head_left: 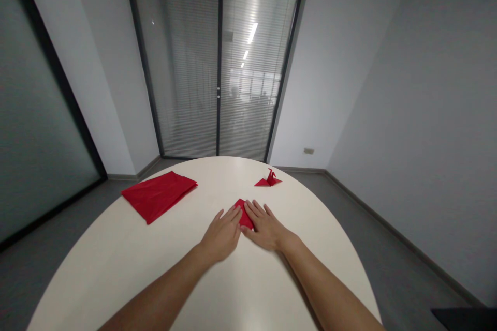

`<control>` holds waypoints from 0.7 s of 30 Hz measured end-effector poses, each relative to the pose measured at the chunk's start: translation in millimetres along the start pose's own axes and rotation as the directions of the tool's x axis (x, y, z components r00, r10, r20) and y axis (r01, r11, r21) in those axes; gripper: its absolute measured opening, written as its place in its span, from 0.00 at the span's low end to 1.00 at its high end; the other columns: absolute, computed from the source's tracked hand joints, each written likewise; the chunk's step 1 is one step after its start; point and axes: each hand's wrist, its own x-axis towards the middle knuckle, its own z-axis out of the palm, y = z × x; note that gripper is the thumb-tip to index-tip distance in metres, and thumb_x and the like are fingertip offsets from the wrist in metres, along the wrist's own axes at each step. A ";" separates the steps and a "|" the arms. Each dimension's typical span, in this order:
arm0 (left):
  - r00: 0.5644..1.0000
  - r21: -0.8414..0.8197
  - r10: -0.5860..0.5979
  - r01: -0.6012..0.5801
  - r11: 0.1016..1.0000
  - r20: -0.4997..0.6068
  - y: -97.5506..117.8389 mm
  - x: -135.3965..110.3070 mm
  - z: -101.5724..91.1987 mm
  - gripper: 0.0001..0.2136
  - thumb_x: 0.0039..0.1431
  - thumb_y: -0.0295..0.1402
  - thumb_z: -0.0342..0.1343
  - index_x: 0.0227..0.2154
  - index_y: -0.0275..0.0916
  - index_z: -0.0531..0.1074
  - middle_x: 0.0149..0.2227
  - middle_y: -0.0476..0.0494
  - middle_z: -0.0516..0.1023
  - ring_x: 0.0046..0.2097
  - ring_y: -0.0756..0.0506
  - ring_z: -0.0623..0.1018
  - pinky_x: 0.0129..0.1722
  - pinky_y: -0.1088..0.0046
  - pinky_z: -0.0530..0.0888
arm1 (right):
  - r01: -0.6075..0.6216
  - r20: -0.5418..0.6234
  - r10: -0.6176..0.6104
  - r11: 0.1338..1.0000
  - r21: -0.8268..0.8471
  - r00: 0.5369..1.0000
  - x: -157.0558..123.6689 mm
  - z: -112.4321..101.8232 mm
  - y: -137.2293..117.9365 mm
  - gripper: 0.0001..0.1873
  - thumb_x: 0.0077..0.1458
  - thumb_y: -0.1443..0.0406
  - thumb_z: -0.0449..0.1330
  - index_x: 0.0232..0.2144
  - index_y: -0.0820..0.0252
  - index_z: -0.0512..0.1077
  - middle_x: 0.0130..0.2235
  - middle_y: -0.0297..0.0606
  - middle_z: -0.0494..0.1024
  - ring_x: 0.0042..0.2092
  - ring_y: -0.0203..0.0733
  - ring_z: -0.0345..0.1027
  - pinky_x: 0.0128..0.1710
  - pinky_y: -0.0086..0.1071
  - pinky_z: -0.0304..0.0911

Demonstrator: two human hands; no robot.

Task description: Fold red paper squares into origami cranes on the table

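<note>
A small folded piece of red paper (pixel 244 213) lies on the white oval table (pixel 116 264), mostly covered by my hands. My left hand (pixel 222 234) lies flat on its left side with the fingers stretched out, fingertips on the paper. My right hand (pixel 265 227) lies flat on its right side, fingers spread and pressing on the paper. Neither hand grips anything.
A stack of red paper sheets (pixel 158 195) lies at the table's far left. A finished red paper crane (pixel 268 179) stands at the far edge, right of centre. Beyond the table are grey floor, a glass door with blinds (pixel 217 62) and grey walls.
</note>
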 end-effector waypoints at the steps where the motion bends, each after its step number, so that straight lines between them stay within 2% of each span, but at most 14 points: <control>1: 1.000 0.009 -0.011 0.011 1.000 0.002 -0.1 0.0 0.6 0.25 0.68 0.28 0.40 0.66 0.34 0.61 0.70 0.37 0.60 0.71 0.42 0.59 0.69 0.52 0.57 | 0.006 -0.014 -0.006 1.000 -0.006 1.000 -0.1 0.1 0.0 0.45 0.67 0.41 0.41 0.73 0.67 0.43 0.73 0.49 0.40 0.74 0.56 0.30 0.71 0.56 0.30; 5: 0.993 0.070 -0.109 0.112 0.991 -0.032 0.8 1.3 6.2 0.25 0.69 0.31 0.40 0.66 0.32 0.61 0.70 0.34 0.59 0.71 0.40 0.59 0.70 0.49 0.53 | 0.071 -0.084 -0.074 0.997 -0.032 0.994 0.2 3.1 2.4 0.43 0.68 0.44 0.43 0.71 0.68 0.49 0.72 0.53 0.48 0.74 0.58 0.36 0.71 0.57 0.35; 9: 0.973 0.118 -0.220 0.227 0.967 -0.069 1.7 2.8 10.6 0.26 0.69 0.33 0.41 0.66 0.31 0.61 0.69 0.31 0.59 0.71 0.38 0.59 0.69 0.47 0.52 | 0.182 -0.110 -0.186 0.982 -0.048 0.976 1.2 2.8 6.0 0.36 0.69 0.48 0.45 0.69 0.67 0.58 0.70 0.56 0.56 0.72 0.60 0.46 0.68 0.57 0.48; 11: 0.966 0.127 -0.249 0.256 0.958 -0.069 2.1 2.8 10.3 0.26 0.69 0.34 0.42 0.67 0.32 0.61 0.70 0.31 0.58 0.71 0.38 0.58 0.69 0.47 0.52 | 0.277 -0.131 -0.283 0.959 -0.057 0.950 1.3 -0.9 7.5 0.31 0.69 0.52 0.49 0.65 0.66 0.64 0.67 0.55 0.63 0.69 0.58 0.53 0.67 0.54 0.52; 14: 0.961 0.135 -0.272 0.277 0.951 -0.057 3.2 2.3 8.3 0.26 0.69 0.36 0.41 0.67 0.33 0.61 0.70 0.32 0.57 0.72 0.37 0.57 0.69 0.48 0.52 | 0.411 -0.151 -0.416 0.909 -0.064 0.897 0.0 -9.7 8.7 0.21 0.67 0.58 0.54 0.55 0.62 0.75 0.60 0.50 0.74 0.63 0.53 0.65 0.64 0.46 0.58; 17: 0.957 0.127 -0.285 0.289 0.949 -0.048 3.8 2.5 7.8 0.26 0.69 0.37 0.41 0.67 0.33 0.60 0.71 0.33 0.57 0.72 0.37 0.57 0.70 0.48 0.52 | 0.421 -0.144 -0.427 0.904 -0.068 0.893 -2.6 -17.7 9.4 0.14 0.66 0.61 0.54 0.45 0.58 0.79 0.50 0.45 0.81 0.54 0.49 0.73 0.56 0.40 0.65; 21: 0.955 0.085 -0.287 0.292 0.952 -0.069 2.2 3.2 10.1 0.26 0.70 0.38 0.42 0.66 0.32 0.61 0.70 0.31 0.56 0.71 0.37 0.57 0.69 0.47 0.51 | 0.382 -0.132 -0.389 0.921 -0.076 0.912 -4.3 -22.4 7.8 0.14 0.65 0.63 0.54 0.39 0.58 0.79 0.42 0.42 0.83 0.45 0.45 0.75 0.48 0.35 0.66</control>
